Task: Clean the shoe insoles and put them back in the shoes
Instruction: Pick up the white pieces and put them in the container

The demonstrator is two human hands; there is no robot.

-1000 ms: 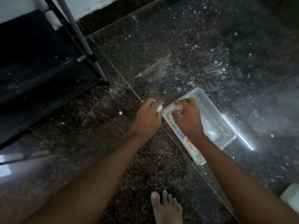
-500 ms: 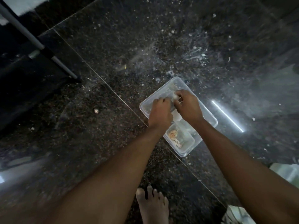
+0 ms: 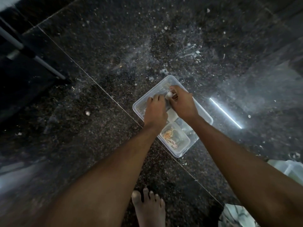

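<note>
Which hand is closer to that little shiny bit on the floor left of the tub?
Left. The left hand sits right of the shiny bit, over the tub; the right hand, gripping a white lump, is farther right.

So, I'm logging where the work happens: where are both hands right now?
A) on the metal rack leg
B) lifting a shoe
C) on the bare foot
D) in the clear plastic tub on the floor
D: the left hand and the right hand both reach into the clear plastic tub on the dark floor, and the right hand pinches a small white object.
</note>
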